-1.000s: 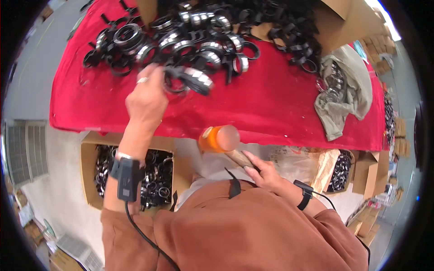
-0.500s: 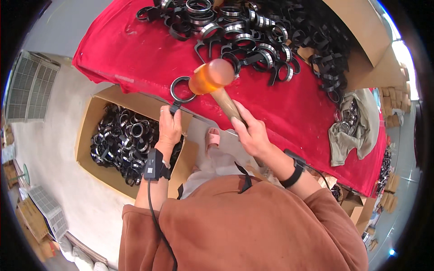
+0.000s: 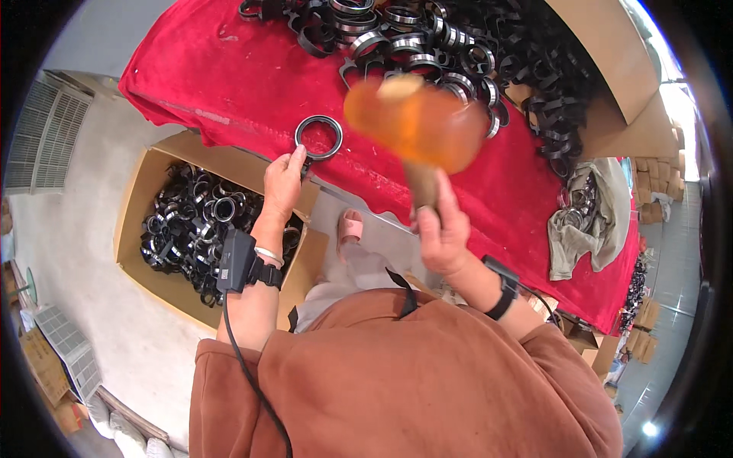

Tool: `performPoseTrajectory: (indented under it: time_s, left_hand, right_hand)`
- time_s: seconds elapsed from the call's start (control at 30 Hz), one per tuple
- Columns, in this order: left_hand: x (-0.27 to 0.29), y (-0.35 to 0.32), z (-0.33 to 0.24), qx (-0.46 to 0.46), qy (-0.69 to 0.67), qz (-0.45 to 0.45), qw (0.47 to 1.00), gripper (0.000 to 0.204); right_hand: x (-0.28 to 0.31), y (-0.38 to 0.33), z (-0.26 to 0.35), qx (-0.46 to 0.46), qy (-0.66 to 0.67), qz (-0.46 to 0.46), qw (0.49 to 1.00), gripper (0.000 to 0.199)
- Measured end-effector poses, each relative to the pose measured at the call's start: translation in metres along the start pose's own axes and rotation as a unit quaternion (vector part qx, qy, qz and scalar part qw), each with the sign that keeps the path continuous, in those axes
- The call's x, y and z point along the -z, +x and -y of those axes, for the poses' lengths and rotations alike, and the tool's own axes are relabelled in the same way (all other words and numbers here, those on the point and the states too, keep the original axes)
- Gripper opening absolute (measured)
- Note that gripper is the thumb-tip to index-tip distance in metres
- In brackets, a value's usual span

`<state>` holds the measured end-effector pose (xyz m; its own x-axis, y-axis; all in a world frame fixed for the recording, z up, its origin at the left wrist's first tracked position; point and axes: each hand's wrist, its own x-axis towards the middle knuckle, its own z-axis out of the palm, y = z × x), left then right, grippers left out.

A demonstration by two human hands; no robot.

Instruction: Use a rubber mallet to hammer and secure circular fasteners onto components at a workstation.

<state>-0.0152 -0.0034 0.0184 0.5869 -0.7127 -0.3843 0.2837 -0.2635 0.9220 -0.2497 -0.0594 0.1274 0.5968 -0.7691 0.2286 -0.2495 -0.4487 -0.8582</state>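
My left hand (image 3: 283,183) pinches the short black tab of a ring-shaped part (image 3: 338,137), black with a silvery inner rim. The ring lies over the near edge of the red cloth (image 3: 252,91). In my right hand (image 3: 443,233) is a mallet (image 3: 416,126) with an amber, translucent head and a wooden handle. Its head is smeared by motion and raised to the right of the ring, apart from it. Behind the mallet, many similar black and silver rings (image 3: 412,46) are heaped on the cloth.
Below the table's left edge stands an open cardboard box (image 3: 130,229) filled with more such rings (image 3: 195,229). A grey-green cloth (image 3: 595,237) with metal parts lies at the right. A large cardboard carton (image 3: 603,53) borders the heap. My pink-shod foot (image 3: 350,227) is beneath the table edge.
The mallet has risen and swung rightward, away from the ring, and its head looks larger. My left hand has shifted slightly up and right with the ring.
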Motion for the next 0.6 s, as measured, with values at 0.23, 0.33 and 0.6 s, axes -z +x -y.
performPoseTrajectory:
  time_s: [0.23, 0.33, 0.6]
  left_hand:
    - [0.007, 0.008, 0.010, 0.005, -0.021, 0.034, 0.999, 0.038]
    - [-0.001, 0.000, 0.002, 0.037, -0.062, 0.014, 0.997, 0.036]
    - [-0.002, 0.015, 0.017, 0.027, 0.006, -0.002, 1.000, 0.034]
  right_hand:
    - [0.013, 0.010, 0.013, -0.159, -0.141, 0.169, 0.963, 0.046]
    - [0.006, 0.048, 0.046, -0.007, -0.068, 0.073, 0.995, 0.049]
    - [-0.046, 0.103, -0.011, -0.031, -0.224, 0.191, 0.955, 0.046]
